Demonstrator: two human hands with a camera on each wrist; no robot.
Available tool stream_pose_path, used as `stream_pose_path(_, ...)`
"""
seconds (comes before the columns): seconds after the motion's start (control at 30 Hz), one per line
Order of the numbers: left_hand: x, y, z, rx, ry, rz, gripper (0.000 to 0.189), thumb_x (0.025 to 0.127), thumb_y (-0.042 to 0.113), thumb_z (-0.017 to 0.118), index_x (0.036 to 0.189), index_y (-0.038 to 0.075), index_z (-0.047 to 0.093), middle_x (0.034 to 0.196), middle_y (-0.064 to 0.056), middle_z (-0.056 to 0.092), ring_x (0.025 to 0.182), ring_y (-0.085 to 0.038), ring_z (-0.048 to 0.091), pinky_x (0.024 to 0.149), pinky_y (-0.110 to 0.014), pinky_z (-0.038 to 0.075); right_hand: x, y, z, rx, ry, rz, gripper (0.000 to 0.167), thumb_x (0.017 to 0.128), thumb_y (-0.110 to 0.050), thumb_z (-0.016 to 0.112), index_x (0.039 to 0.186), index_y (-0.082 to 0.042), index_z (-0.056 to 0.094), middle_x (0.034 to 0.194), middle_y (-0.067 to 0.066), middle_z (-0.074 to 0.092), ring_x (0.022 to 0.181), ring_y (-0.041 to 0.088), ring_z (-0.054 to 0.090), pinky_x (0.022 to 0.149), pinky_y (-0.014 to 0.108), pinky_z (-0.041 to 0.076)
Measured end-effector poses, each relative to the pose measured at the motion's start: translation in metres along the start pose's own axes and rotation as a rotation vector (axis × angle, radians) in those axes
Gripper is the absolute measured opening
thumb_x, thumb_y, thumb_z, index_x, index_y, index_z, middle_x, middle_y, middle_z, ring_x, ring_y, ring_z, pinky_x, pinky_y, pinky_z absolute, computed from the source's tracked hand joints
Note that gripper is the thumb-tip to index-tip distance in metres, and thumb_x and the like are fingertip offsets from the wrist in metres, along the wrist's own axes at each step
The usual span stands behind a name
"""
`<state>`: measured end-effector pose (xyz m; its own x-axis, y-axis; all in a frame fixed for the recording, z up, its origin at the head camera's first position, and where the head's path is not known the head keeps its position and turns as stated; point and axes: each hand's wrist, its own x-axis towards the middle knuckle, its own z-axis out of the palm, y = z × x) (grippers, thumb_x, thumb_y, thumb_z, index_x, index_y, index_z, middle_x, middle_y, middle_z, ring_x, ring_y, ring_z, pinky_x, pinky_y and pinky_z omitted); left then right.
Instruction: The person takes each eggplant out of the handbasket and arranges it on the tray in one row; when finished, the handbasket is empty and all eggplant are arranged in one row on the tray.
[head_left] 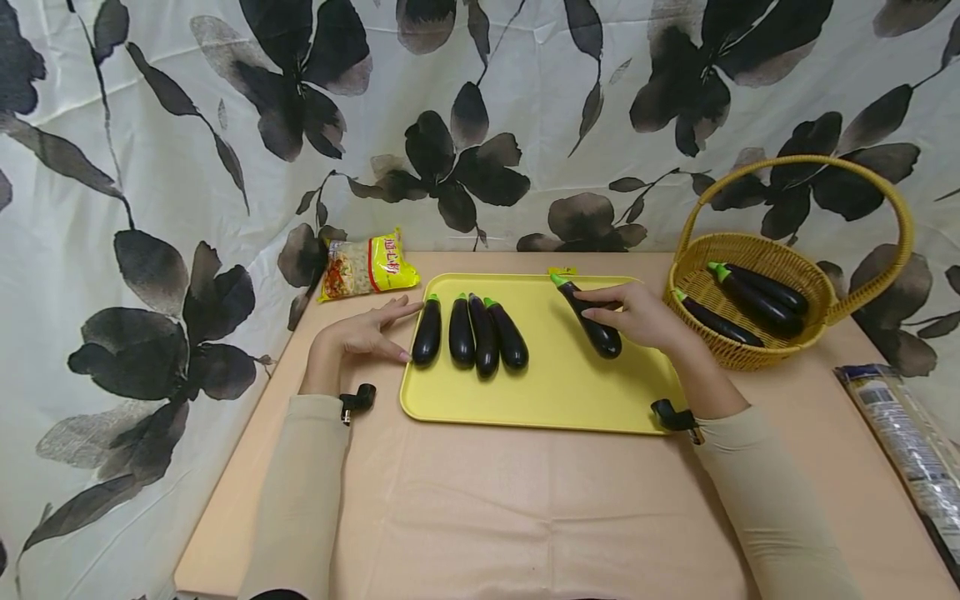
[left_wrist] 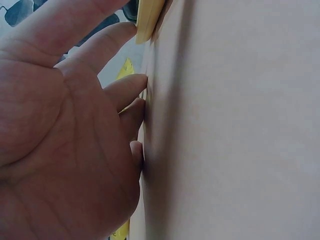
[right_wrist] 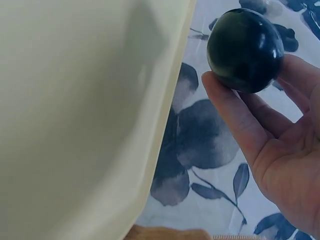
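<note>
My right hand [head_left: 626,312] holds an eggplant [head_left: 592,321] by its sides over the right part of the yellow tray [head_left: 570,392]. In the right wrist view that eggplant [right_wrist: 245,50] shows its round dark end between thumb and fingers, raised off the tray [right_wrist: 75,125]. My left hand [head_left: 367,332] lies at the tray's left edge, fingers spread and fairly straight, its fingertips at the rim. In the left wrist view the left palm [left_wrist: 65,135] faces the camera and grips nothing. Several eggplants [head_left: 483,337] lie side by side on the tray's left half, green stems away from me.
A wicker basket [head_left: 750,358] with a tall handle stands at the back right, with three eggplants [head_left: 757,300] inside. A yellow food packet [head_left: 367,265] lies at the back left. Along the right edge is a long plastic-wrapped package [head_left: 907,450]. A floral cloth [head_left: 450,75] hangs behind the table.
</note>
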<state>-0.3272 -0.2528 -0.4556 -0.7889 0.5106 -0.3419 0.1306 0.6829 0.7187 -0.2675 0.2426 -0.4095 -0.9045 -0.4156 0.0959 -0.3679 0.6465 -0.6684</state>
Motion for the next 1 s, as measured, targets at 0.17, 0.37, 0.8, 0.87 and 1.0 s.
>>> stream_pose_path(0.17,0.000,0.002,0.000,0.000,-0.005,0.009,0.108,0.075,0.035,0.095,0.163,0.039,0.033,0.177,-0.003,-0.003,0.162,-0.037,-0.010,0.127,-0.067,0.001,0.007,-0.003,0.010,0.013,-0.010,0.004,0.038,0.103,-0.023,0.068,0.140,-0.013,0.068,0.131,0.015,0.072,0.089,0.022,0.060,0.062,0.024,0.043)
stream_pose_path(0.37,0.000,0.003,0.000,0.014,-0.006,0.018,0.107,0.075,0.035,0.094,0.163,0.038,0.033,0.177,-0.004,-0.003,0.163,-0.036,-0.010,0.127,-0.067,0.001,0.017,-0.006,0.020,0.036,-0.040,0.030,0.043,0.102,-0.024,0.069,0.143,-0.015,0.065,0.133,0.013,0.071,0.090,0.019,0.061,0.069,0.024,0.047)
stream_pose_path(0.8,0.000,0.003,0.000,-0.018,-0.005,0.008,0.106,0.079,0.023,0.093,0.165,0.032,0.031,0.177,-0.007,-0.004,0.162,-0.037,-0.011,0.127,-0.067,0.001,0.037,-0.016,0.040,-0.035,-0.123,-0.001,0.037,0.103,-0.021,0.067,0.139,-0.014,0.068,0.141,0.013,0.066,0.110,0.020,0.063,0.084,0.036,0.049)
stream_pose_path(0.87,0.000,0.003,0.000,-0.014,-0.004,0.008,0.107,0.079,0.023,0.093,0.165,0.032,0.031,0.177,-0.007,-0.004,0.162,-0.037,-0.011,0.127,-0.067,0.001,0.039,-0.018,0.043,-0.052,-0.139,-0.004,0.038,0.104,-0.022,0.066,0.140,-0.013,0.067,0.141,0.014,0.066,0.104,0.020,0.061,0.082,0.035,0.048)
stream_pose_path(1.0,-0.001,0.003,0.000,0.004,-0.005,0.009,0.107,0.077,0.030,0.094,0.164,0.036,0.032,0.177,-0.005,-0.003,0.162,-0.037,-0.010,0.127,-0.067,0.001,0.043,-0.021,0.048,-0.081,-0.203,0.006,0.044,0.104,-0.025,0.066,0.146,-0.012,0.062,0.109,0.014,0.075,0.071,0.015,0.051,0.067,0.031,0.041)
